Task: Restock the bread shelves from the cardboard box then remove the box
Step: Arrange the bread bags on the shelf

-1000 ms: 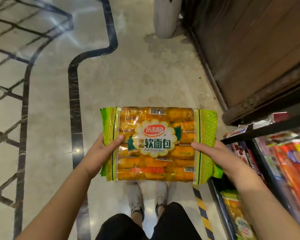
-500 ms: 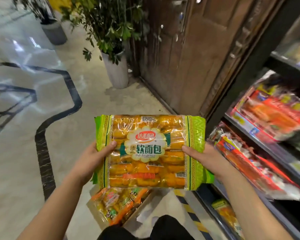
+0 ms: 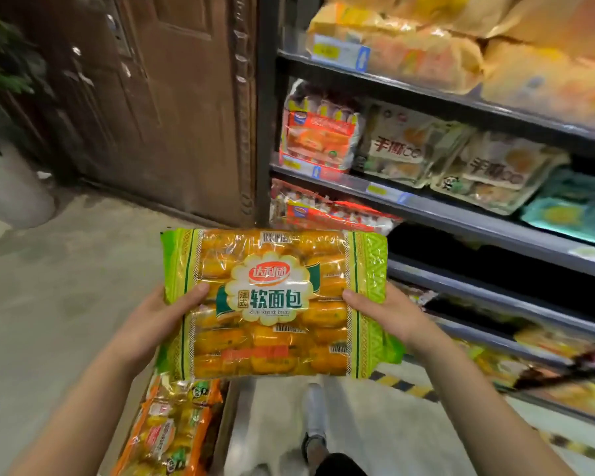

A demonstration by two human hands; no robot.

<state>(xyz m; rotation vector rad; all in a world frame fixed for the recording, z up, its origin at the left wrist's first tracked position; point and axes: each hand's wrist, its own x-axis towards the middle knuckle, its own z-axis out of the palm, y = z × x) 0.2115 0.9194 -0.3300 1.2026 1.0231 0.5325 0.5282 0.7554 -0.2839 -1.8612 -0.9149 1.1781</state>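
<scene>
The soft French bread pack sits mid-frame, long axis left to right, its short ends gripped by the left hand and right hand. The dark shelf gap lies right of it, nearer the right hand.

We see a brown wooden door ahead, with a carved frame down its right edge. To its left, a leafy green plant stands in a white pot on the pale stone floor. Yellow-and-black striped tape lies on the floor at lower right.
</scene>
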